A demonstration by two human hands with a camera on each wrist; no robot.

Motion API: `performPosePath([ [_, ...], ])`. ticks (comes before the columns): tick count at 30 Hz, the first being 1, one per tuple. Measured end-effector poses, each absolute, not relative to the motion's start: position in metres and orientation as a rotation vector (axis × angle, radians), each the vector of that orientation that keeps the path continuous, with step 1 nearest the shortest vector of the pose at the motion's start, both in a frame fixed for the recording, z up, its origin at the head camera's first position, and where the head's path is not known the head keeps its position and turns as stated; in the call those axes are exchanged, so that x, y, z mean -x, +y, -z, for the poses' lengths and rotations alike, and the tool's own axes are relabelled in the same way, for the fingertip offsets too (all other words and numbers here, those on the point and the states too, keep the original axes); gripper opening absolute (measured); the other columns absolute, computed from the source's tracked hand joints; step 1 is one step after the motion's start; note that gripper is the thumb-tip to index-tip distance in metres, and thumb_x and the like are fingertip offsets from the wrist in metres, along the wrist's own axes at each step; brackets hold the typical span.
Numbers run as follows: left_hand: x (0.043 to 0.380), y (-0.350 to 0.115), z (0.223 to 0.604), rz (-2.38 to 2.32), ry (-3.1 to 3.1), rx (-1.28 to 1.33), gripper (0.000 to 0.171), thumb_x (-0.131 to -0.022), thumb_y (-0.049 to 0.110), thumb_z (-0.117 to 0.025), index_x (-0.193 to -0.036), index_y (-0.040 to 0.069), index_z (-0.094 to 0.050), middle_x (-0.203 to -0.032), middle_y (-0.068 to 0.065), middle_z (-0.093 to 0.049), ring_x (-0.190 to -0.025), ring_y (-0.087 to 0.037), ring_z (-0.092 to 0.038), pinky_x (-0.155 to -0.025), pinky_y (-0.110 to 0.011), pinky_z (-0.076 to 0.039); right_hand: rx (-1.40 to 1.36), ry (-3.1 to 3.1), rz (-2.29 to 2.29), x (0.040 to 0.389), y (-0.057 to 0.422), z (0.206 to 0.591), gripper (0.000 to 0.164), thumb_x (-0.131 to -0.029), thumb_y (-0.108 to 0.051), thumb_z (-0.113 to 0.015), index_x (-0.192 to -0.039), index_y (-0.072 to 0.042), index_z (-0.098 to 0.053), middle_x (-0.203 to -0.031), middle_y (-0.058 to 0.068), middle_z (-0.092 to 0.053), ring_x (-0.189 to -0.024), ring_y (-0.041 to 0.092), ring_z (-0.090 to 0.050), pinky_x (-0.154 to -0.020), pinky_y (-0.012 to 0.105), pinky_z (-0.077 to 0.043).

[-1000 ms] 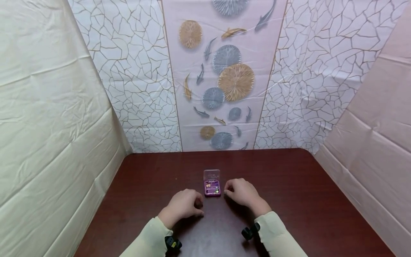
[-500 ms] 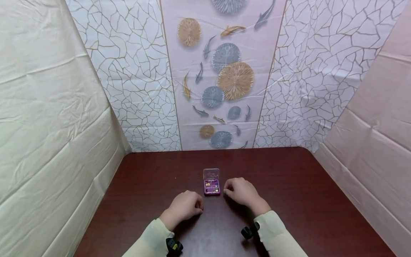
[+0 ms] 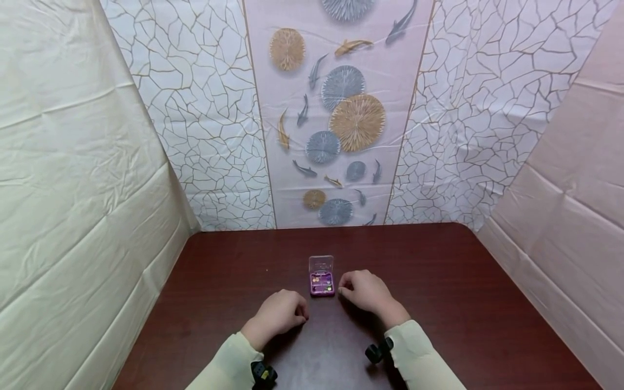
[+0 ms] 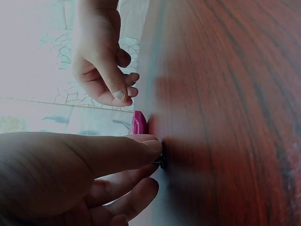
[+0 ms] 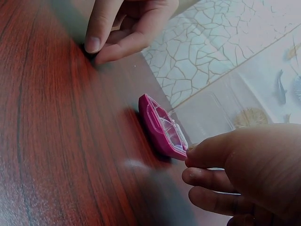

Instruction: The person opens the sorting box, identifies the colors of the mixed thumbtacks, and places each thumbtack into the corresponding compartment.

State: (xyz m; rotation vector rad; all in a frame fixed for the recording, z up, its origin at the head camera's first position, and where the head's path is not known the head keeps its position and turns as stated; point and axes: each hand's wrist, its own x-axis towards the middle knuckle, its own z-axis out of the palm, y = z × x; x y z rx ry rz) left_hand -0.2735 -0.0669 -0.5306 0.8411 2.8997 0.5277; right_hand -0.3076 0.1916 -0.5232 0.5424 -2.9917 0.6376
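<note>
A small magenta pill box (image 3: 322,285) sits on the table with its clear lid (image 3: 320,264) standing up at the back. Several tiny yellow and green pieces lie in its compartments. To its front left, my left hand (image 3: 278,315) is low over the table, thumb and index finger pinching a small dark piece (image 4: 162,161), mostly hidden by the fingertips. Just right of the box is my right hand (image 3: 368,292), loosely curled, with nothing visible between its fingers. In the right wrist view its thumb tip overlaps the near corner of the box.
The dark red wooden table (image 3: 219,271) has a patterned cloth backdrop (image 3: 331,162) along its far edge. Pale cloth hangs on the left and right sides. A black wrist camera (image 3: 264,374) is on the left sleeve, another black camera (image 3: 379,351) on the right.
The left hand's thumb and index finger, apart a second ago, have come together. The right hand and pill box are almost unchanged; the head view has shifted slightly.
</note>
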Motion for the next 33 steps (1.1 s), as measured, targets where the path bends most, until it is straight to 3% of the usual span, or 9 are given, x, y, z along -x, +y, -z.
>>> performPosePath([
  [9, 0.274, -0.066, 0.528, -0.571, 2.888, -0.865, 0.010, -0.079, 0.019, -0.076, -0.081, 0.029, -0.074, -0.070, 0.019, -0.065, -0.061, 0.000, -0.053, -0.060, -0.029, -0.051, -0.536, -2.976, -0.636, 0.307, 0.194, 0.524, 0.011, -0.088, -0.034, -0.071, -0.078, -0.033, -0.066, -0.074, -0.015, -0.064, -0.063, 0.006, -0.054, -0.064, 0.037, -0.052],
  [24, 0.280, -0.067, 0.523, -0.654, 2.921, -0.843, 0.011, -0.080, 0.019, -0.076, -0.076, 0.028, -0.071, -0.064, 0.019, -0.061, -0.057, 0.000, -0.053, -0.058, -0.029, -0.050, -0.545, -2.968, -0.651, 0.304, 0.197, 0.525, 0.011, -0.088, -0.035, -0.070, -0.078, -0.034, -0.067, -0.074, -0.016, -0.064, -0.063, 0.005, -0.054, -0.064, 0.037, -0.052],
  [33, 0.287, -0.063, 0.518, -0.770, 2.964, -0.801, 0.010, -0.082, 0.015, -0.077, -0.080, 0.025, -0.073, -0.071, 0.017, -0.065, -0.066, -0.001, -0.056, -0.065, -0.032, -0.054, -0.559, -2.958, -0.655, 0.301, 0.198, 0.522, 0.010, -0.089, -0.033, -0.070, -0.079, -0.033, -0.067, -0.075, -0.015, -0.065, -0.064, 0.004, -0.055, -0.064, 0.037, -0.052],
])
